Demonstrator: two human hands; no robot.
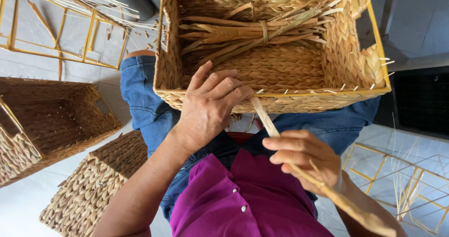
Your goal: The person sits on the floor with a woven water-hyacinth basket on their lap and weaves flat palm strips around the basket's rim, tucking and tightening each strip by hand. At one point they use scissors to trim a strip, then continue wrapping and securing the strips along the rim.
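A woven straw basket on a yellow wire frame rests on my lap, with a tied bundle of dried straw strips lying inside it. My left hand presses on the basket's near rim, fingers curled over the edge where a long flat straw strip comes out. My right hand grips that same strip lower down, pulling it taut toward my body. The strip's free end runs past my wrist to the lower right.
A finished woven basket stands at the left and another lies upside down by my leg. Bare yellow wire frames sit at the top left and lower right. Loose straw lies on the tiled floor.
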